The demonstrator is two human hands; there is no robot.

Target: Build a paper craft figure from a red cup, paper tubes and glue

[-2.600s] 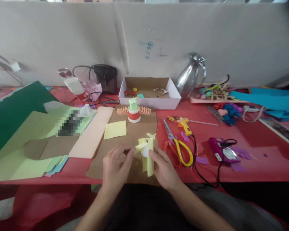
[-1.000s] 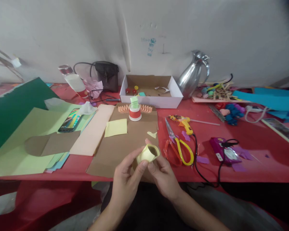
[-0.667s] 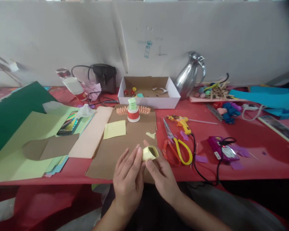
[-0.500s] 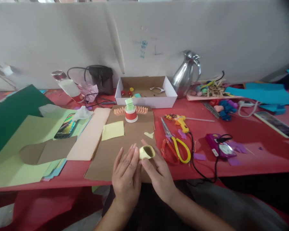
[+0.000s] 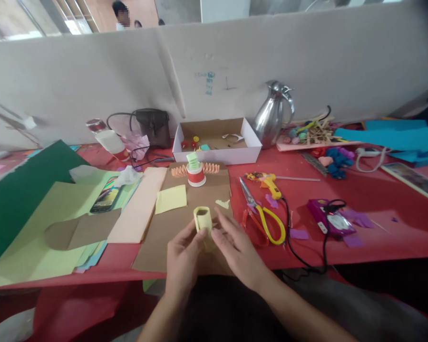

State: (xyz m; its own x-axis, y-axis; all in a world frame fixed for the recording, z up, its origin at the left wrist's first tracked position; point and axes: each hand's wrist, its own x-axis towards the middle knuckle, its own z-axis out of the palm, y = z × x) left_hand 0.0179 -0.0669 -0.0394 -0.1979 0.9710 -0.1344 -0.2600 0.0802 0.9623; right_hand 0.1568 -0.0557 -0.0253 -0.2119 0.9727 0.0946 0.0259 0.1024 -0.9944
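pale yellow rolled-paper tube (image 5: 204, 222), open-mouthed, above flat brown cardboard sheet (image 5: 157, 247). left hand (image 5: 183, 254): fingers clamped on tube. right hand (image 5: 237, 247): fingers apart beside tube, contact unclear. cardboard's far end: red-and-white cup (image 5: 197, 177), pleated peach-paper strips (image 5: 211, 168). beyond, blue handwriting (image 5: 209, 84), illegible.

The left hand (image 5: 181, 251) is curled into a pinch, its thumb (image 5: 199, 237) pressing forward and its fingers bent behind. Just beside it, the right hand (image 5: 238, 249) slants inward with fingers (image 5: 230, 223) reaching forward, held loosely apart from the thumb below them. Both bare forearms (image 5: 299, 306) angle in from behind the hands, the wrists well apart.
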